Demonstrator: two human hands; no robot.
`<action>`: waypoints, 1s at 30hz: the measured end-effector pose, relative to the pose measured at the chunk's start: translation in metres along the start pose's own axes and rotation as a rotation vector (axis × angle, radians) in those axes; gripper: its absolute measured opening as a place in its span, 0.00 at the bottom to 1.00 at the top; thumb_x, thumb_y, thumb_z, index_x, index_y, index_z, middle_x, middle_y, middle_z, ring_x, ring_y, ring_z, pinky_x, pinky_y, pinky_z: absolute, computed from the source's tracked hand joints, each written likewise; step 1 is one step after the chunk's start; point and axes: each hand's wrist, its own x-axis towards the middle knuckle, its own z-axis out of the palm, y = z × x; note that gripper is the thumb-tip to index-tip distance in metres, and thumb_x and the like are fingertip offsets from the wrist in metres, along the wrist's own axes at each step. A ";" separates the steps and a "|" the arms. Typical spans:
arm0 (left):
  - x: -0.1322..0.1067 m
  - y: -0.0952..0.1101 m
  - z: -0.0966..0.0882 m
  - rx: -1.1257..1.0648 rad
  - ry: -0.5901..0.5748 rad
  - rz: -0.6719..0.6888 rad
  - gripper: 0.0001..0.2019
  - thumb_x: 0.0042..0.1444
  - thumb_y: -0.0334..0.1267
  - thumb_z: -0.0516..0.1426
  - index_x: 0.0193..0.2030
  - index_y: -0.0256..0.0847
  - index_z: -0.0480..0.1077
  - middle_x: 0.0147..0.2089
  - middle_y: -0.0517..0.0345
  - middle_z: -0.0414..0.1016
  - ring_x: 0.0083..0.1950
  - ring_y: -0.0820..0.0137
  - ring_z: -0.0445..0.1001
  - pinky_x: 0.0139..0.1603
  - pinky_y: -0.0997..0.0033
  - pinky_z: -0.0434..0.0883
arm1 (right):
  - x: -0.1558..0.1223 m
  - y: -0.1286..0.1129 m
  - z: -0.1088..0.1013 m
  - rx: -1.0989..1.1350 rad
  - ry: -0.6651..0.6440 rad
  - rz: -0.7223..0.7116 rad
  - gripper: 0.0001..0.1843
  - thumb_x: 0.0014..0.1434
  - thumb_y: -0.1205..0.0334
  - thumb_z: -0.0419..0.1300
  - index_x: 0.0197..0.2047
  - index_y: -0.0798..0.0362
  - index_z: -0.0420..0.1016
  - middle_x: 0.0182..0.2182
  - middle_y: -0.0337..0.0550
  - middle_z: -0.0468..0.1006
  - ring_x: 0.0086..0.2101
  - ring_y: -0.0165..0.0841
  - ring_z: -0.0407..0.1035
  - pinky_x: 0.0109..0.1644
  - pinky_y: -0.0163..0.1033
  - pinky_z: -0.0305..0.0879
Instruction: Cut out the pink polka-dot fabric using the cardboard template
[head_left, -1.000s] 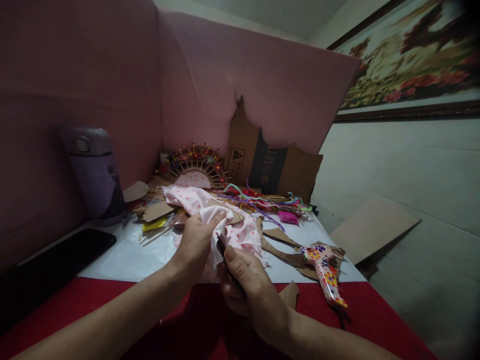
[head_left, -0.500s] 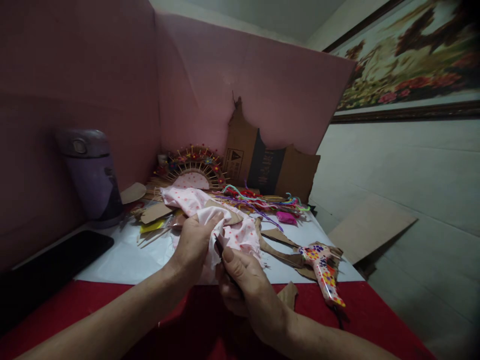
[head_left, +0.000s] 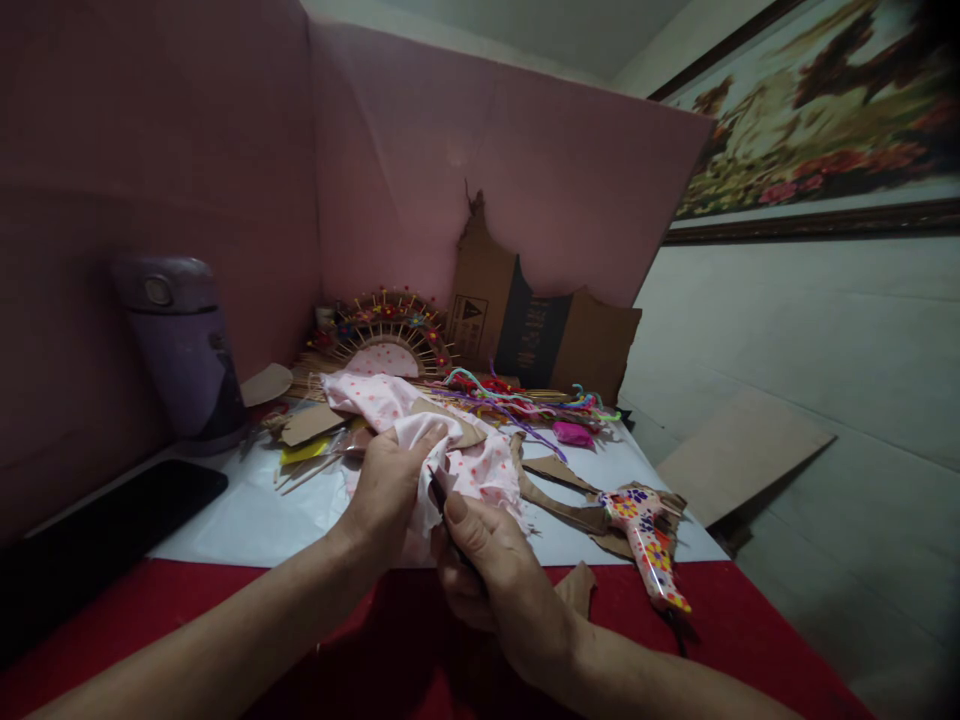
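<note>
My left hand [head_left: 390, 490] is closed on the pale pink cloth [head_left: 491, 470] with red dots, bunching up its near edge. A piece of cardboard [head_left: 461, 430] lies on top of the cloth. Wrapped around a slim black tool is my right hand [head_left: 499, 560]. The pointed dark tip of the slim black tool [head_left: 437, 492] meets the cloth beside my left fingers. Most of that tool is hidden in the palm, so its exact kind cannot be made out.
To the right lies a flower-patterned glue gun [head_left: 645, 545] on cardboard scraps. Colourful pipe cleaners [head_left: 517, 400] and a fan-shaped stick piece [head_left: 390, 335] are behind. A purple bottle [head_left: 180, 350] and black phone [head_left: 127, 530] stand left. Cut cardboard [head_left: 544, 330] leans behind.
</note>
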 end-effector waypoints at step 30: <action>-0.002 0.003 0.000 -0.037 0.006 -0.030 0.12 0.43 0.40 0.63 0.22 0.37 0.65 0.15 0.66 0.63 0.14 0.81 0.57 0.14 0.81 0.54 | 0.000 0.000 0.001 -0.028 0.007 0.010 0.24 0.56 0.39 0.53 0.27 0.52 0.58 0.13 0.25 0.52 0.13 0.18 0.39 0.14 0.26 0.36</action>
